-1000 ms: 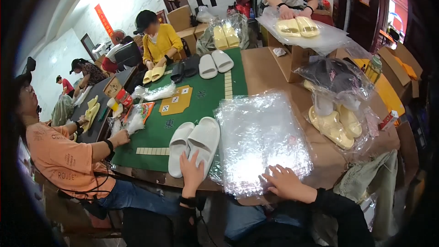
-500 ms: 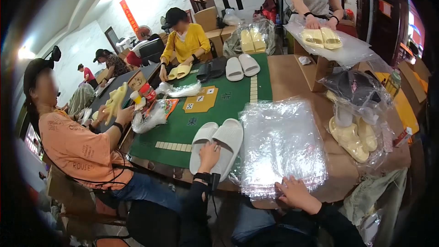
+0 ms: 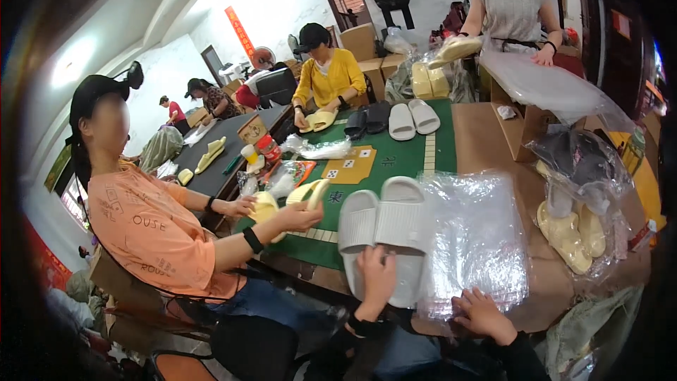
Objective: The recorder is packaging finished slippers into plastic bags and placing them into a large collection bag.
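A pair of light grey slide slippers [image 3: 400, 224] lies side by side near the table's front edge. My left hand [image 3: 376, 275] rests over the heel part of the pair, fingers bent and somewhat apart, gripping nothing that I can see. Right of the slippers is a flat stack of clear plastic bags [image 3: 474, 240]. My right hand [image 3: 486, 316] lies on the near edge of this stack with its fingers spread.
At my left, a person in an orange shirt [image 3: 151, 229] holds yellow slippers [image 3: 308, 194]. Across sits a person in yellow [image 3: 328, 77]; another stands far right. Bagged cream slippers [image 3: 564, 240] are on the right. Grey [image 3: 414, 120] and black slippers [image 3: 367, 121] lie farther back.
The view has swung left. The person in orange has brought yellow slippers over the green table top. The standing person has lifted a cream slipper. My hands stay by slippers and bags.
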